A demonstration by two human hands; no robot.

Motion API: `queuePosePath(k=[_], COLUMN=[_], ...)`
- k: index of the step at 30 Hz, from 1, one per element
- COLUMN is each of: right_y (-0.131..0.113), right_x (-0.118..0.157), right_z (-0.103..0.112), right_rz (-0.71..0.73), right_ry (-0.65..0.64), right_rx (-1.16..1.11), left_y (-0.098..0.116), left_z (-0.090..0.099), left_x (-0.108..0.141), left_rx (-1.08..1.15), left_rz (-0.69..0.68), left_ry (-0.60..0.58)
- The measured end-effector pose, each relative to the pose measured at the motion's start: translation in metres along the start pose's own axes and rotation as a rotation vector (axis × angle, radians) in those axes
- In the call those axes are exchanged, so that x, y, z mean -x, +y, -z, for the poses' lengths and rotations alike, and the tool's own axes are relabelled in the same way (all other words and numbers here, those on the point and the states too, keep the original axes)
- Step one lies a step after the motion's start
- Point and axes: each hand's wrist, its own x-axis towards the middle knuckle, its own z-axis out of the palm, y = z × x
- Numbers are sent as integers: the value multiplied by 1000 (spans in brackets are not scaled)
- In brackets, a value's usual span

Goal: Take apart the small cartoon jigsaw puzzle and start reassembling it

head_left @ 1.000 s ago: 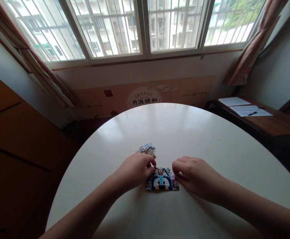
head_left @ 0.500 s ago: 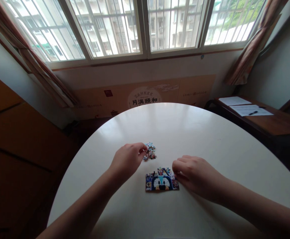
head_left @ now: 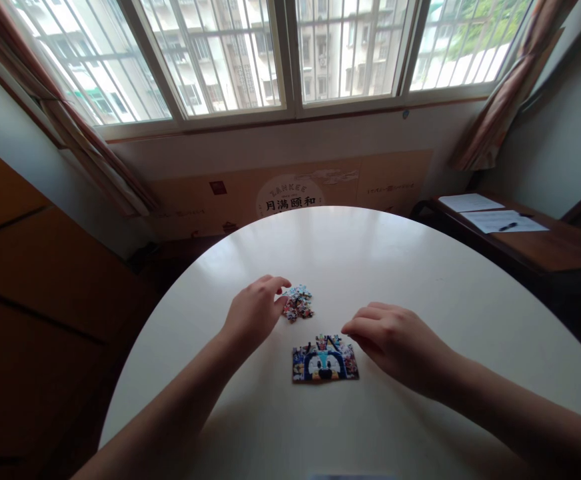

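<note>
A partly joined jigsaw puzzle with a blue cartoon animal face lies flat in front of me. Its top edge is uneven. Just beyond it is a small pile of loose puzzle pieces. My left hand is at the left side of that pile, thumb and forefinger apart, with nothing visible between them. Close above the puzzle's top right corner is my right hand. Its fingertips are pressed together, and whatever they may hold is hidden.
The round white table bears the puzzle. To the right stands a brown wooden desk with paper sheets and a pen. Below the barred window is a printed panel. Something pale shows at the bottom edge.
My left thumb and forefinger have spread apart beside the pile. My right hand has lifted slightly away from the puzzle's right edge. A pale strip has appeared at the bottom edge.
</note>
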Motion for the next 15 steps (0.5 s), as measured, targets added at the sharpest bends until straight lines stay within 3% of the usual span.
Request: queuePosePath(k=[3,6,11,15], right_y=[1,2,4,6], right_x=[0,1,1,-1], right_z=[-2,-6,-14,-21], right_rz=[4,-15,-170,-303], right_ry=[76,142,218,190], right_rx=[-66,-164,-422,-667], left_y=[5,19,47,55], left_z=[4,4,-7,-18], left_x=[3,13,34,40], left_rx=[-4,54,141,181], left_rz=[-16,-126,-409,-517], left_ry=[60,82,72,146])
